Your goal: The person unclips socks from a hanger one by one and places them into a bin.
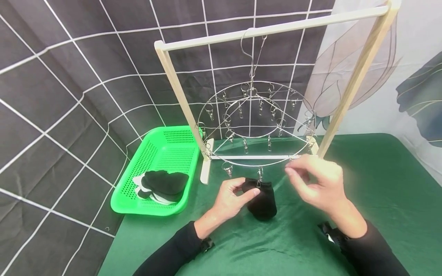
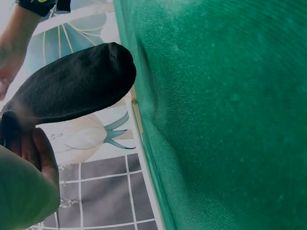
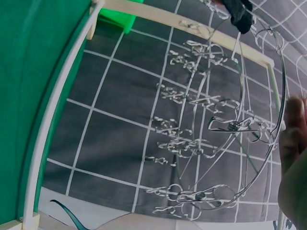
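My left hand pinches the top of a black sock between thumb and fingers. A metal clip on the front of the round wire hanger meets the sock's upper edge. Seen from the left wrist, the sock stretches out with its rounded toe away from the hand. My right hand is at the hanger's front right rim, thumb and forefinger bent towards each other. In the right wrist view its fingers are beside the rim near a clip; whether they grip anything is unclear.
The hanger's hook hangs from a pale wooden rack standing on the green cloth-covered table. Several other clips dangle round both rings. To the left, a green basket holds black and white fabric pieces.
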Demonstrator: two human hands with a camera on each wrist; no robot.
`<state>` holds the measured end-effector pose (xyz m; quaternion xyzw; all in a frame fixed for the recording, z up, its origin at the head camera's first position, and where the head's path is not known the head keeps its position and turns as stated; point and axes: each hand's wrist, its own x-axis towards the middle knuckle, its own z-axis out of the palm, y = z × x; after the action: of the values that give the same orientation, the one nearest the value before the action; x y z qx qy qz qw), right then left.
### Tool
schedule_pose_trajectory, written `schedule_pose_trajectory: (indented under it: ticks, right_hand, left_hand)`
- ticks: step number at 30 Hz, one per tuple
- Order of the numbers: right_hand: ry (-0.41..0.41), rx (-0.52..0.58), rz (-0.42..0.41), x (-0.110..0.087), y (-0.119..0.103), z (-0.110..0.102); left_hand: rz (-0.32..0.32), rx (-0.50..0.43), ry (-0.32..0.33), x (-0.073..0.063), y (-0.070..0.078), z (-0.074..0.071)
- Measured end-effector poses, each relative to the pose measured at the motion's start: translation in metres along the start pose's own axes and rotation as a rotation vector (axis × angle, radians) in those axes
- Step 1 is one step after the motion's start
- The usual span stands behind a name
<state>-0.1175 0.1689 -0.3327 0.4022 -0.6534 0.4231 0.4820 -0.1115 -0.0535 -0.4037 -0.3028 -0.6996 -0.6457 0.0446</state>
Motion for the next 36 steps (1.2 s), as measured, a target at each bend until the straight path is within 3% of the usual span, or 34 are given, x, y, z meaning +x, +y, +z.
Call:
schedule_pose_trajectory:
  ticks: [5,8,13,15,23,27,30,32,36]
  right_hand:
    - [-0.28,0.054,-0.004,-0.011,0.001,0.009]
    - [-0.339,0.075,0.03,-0.016,-0.001,0.019]
    - [-0.278,0.149,0.087,-0.017,-0.007,0.031]
    - [-0.251,0.175,0.116,-0.017,-0.009,0.033]
    - [-0.162,0.285,0.261,-0.021,-0.015,0.034]
    - [-0.126,0.311,0.301,-0.021,-0.018,0.034]
    - [-0.106,0.325,0.295,-0.02,-0.019,0.034]
    - [-0.105,0.326,0.294,-0.019,-0.02,0.034]
    - [-0.115,0.331,0.289,-0.018,-0.019,0.034]
  left_hand:
    - [0.027,-0.01,-0.013,0.001,-0.003,0.001]
    - [0.043,-0.017,-0.023,0.001,-0.012,0.002]
    - [0.035,-0.007,-0.04,-0.001,-0.03,0.004]
    - [0.026,0.0,-0.045,-0.002,-0.032,0.005]
    - [0.014,0.015,-0.067,-0.002,-0.007,0.008]
    - [-0.088,0.005,-0.136,-0.004,-0.002,0.007]
    - [-0.207,-0.031,-0.17,-0.009,-0.002,0.004]
    - [-0.274,-0.054,-0.149,-0.013,-0.001,-0.002]
    - [-0.377,-0.088,-0.035,-0.017,-0.004,-0.027]
